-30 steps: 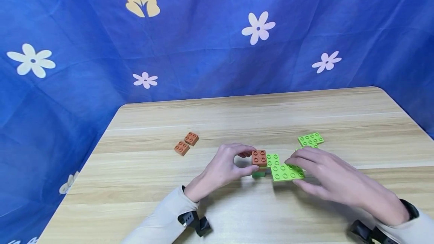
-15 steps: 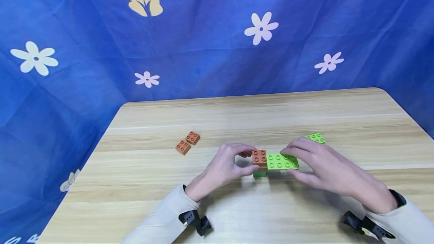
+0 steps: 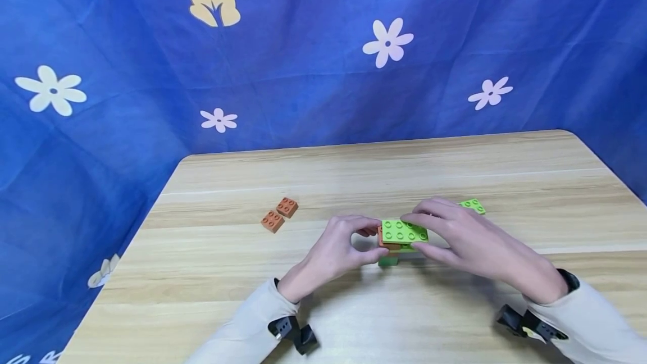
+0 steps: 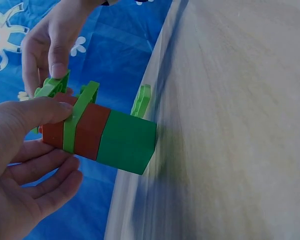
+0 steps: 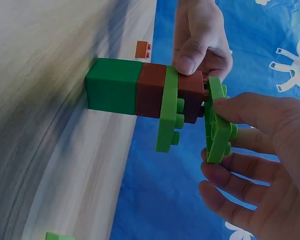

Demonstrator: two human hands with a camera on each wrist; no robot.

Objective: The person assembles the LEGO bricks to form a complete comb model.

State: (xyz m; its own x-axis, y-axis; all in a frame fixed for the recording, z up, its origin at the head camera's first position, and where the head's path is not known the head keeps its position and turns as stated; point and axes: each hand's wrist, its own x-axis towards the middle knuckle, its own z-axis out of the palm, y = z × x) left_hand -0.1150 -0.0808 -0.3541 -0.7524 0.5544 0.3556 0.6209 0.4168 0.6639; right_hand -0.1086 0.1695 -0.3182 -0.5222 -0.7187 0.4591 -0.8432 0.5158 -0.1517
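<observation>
Your left hand [image 3: 328, 249] pinches one brick tower [image 5: 150, 90], your right hand [image 3: 465, 237] one lime plate [image 3: 403, 231], now above it; two orange bricks [image 3: 272, 221] lie toward the desk's [image 3: 202, 285] left edge.

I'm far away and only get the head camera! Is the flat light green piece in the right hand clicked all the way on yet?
Observer: Doesn't look like it. The right wrist view shows a gap between the light green plate and the upper orange-brown brick.
Child: Ooh. What's that plate like underneath?
Observer: Hollow, and its hollow side faces the stack.
Child: And the dark green bit at the bottom, is it flat too?
Observer: No, both wrist views show the dark green block is taller than the lower orange-brown brick on it.
</observation>
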